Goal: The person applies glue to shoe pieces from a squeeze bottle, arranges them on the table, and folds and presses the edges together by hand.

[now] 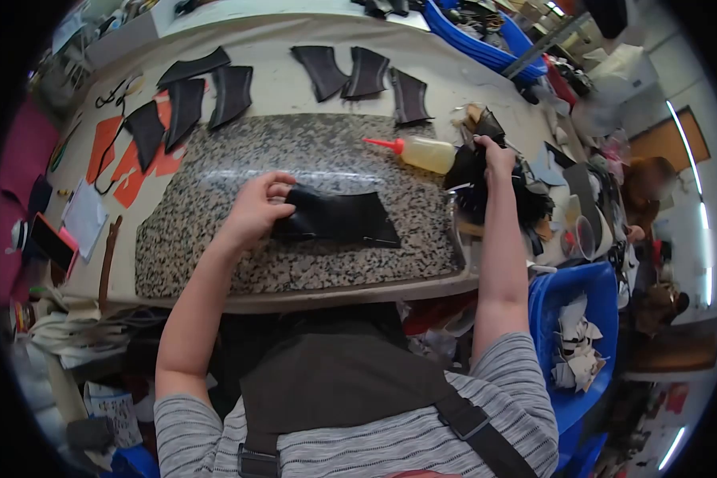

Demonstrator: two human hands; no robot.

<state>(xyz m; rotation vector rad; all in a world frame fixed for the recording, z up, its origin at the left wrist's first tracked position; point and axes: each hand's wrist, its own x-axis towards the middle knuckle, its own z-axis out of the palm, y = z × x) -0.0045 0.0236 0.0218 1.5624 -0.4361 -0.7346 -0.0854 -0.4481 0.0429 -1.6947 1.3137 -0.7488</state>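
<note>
A black leather piece (pixel 338 217) lies on the speckled stone slab (pixel 215 255), its left end pinched between the thumb and fingers of my left hand (pixel 261 205). Out to the right, my right hand (pixel 496 156) is closed at the top of a heap of black leather scraps (pixel 526 195), gripping a dark piece (pixel 490 126) that rises past the fingers. Just left of that heap, a squeeze bottle (pixel 426 154) with yellowish liquid and a red nozzle rests on its side, pointing left.
Several dark cut pieces (pixel 319 72) are spread along the far side of the table, some over orange sheets (pixel 135 163). A blue bin (pixel 546 334) of pale scraps stands at the right, and blue trays (pixel 462 40) sit at the back. Another person (pixel 645 187) is at far right.
</note>
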